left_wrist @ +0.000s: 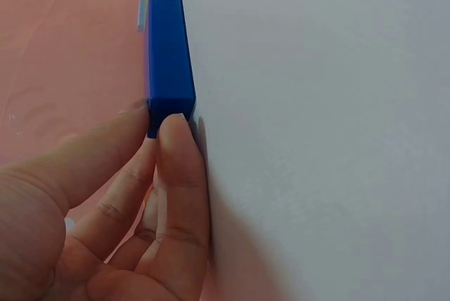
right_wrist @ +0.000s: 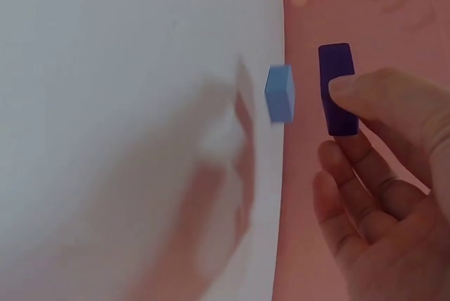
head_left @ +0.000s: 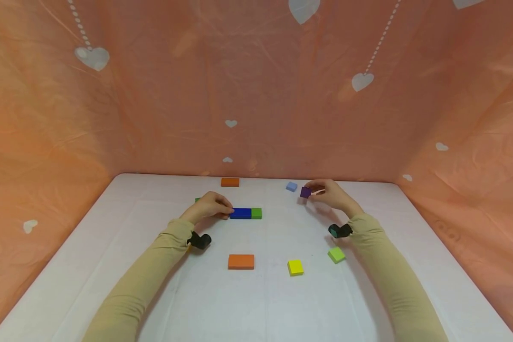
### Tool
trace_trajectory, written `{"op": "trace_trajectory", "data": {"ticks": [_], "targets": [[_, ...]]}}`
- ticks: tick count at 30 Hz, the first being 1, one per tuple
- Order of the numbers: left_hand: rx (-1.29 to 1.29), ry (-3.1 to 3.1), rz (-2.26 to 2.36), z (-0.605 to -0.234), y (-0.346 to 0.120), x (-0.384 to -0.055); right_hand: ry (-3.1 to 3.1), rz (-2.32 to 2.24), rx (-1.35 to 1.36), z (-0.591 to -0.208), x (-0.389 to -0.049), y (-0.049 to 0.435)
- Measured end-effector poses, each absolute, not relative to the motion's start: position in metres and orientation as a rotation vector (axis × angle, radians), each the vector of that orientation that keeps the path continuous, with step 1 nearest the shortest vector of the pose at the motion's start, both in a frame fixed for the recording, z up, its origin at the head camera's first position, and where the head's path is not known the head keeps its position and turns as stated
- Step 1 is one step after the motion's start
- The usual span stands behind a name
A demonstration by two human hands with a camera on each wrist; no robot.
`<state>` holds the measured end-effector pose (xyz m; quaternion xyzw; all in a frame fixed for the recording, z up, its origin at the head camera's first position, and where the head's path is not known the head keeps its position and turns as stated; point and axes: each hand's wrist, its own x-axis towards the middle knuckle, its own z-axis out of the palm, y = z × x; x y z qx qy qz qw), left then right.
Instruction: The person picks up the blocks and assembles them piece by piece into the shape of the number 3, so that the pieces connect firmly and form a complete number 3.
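Observation:
My left hand [head_left: 209, 206] pinches the near end of a long blue block [head_left: 241, 213], thumb and fingertips around that end in the left wrist view [left_wrist: 171, 48]. A green block [head_left: 256, 213] sits against the blue block's other end, in line with it. To the right, my right hand [head_left: 331, 194] holds a purple block [head_left: 305, 192] between thumb and fingers. The right wrist view shows that purple block [right_wrist: 339, 90] raised off the table, with the hand's shadow below. Close to it on the table lies a light blue block [head_left: 291, 186].
An orange block [head_left: 230, 182] lies near the far edge and another orange block [head_left: 241, 261] nearer. Toward the front right are a yellow block [head_left: 295, 267] and a lime block [head_left: 336, 255]. A green piece [head_left: 198, 200] is mostly hidden behind the left hand. Orange sheeting [head_left: 256, 95] surrounds the white table.

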<state>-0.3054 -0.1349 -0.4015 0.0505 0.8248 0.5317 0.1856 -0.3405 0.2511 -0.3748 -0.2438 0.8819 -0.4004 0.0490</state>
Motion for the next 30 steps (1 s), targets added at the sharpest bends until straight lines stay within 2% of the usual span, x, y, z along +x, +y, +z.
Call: {"op": "trace_trajectory", "data": {"ticks": [7,30], "targets": [[0.140,2.316,1.509,-0.400,-0.135,-0.304,2.674,-1.223,-0.840,-0.372,-0.340,0.231],[0.133,2.316,1.503,-0.399,-0.135,-0.303,2.581,-1.135,-0.850,-0.383,-0.344,0.168]]}}
